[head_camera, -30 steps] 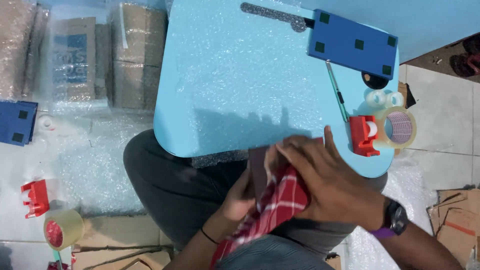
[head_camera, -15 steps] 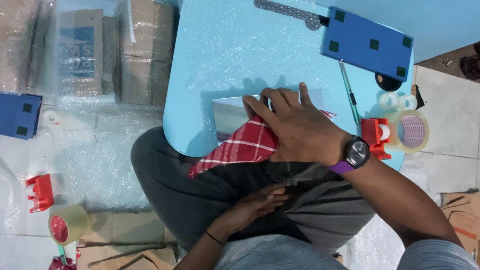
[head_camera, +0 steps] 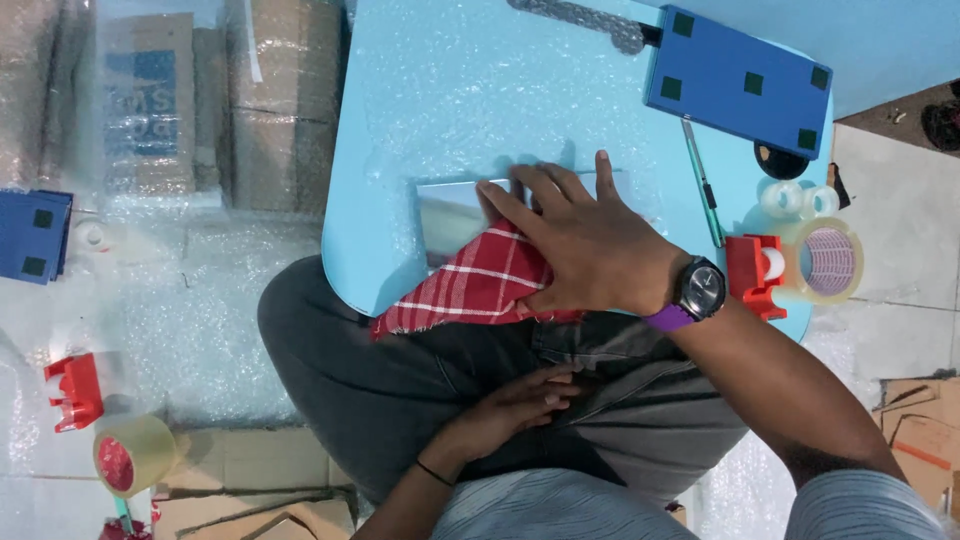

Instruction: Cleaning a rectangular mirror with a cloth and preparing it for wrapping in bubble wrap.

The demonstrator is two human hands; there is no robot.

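My right hand (head_camera: pixel 580 240), with a watch on a purple strap at the wrist, lies flat with spread fingers on a red checked cloth (head_camera: pixel 460 290). It presses the cloth against a flat shiny panel (head_camera: pixel 445 210) on the light blue table (head_camera: pixel 450 90), which is covered in bubble wrap. The cloth's loose end hangs over the table's near edge. My left hand (head_camera: pixel 520 400) rests on my lap below the table, fingers loosely apart, holding nothing.
A dark blue board (head_camera: pixel 740 80) lies at the table's far right, beside a green pen (head_camera: pixel 703 185), small tape rolls (head_camera: pixel 800 200) and a red tape dispenser (head_camera: pixel 800 265). Wrapped cardboard boxes (head_camera: pixel 200 110), another blue board (head_camera: pixel 30 235), a second red dispenser (head_camera: pixel 75 390) and a tape roll (head_camera: pixel 135 455) lie on the floor at left.
My right hand carried the cloth from my lap up onto the table and laid it on the shiny panel. My left hand let go of the cloth and settled on my lap.
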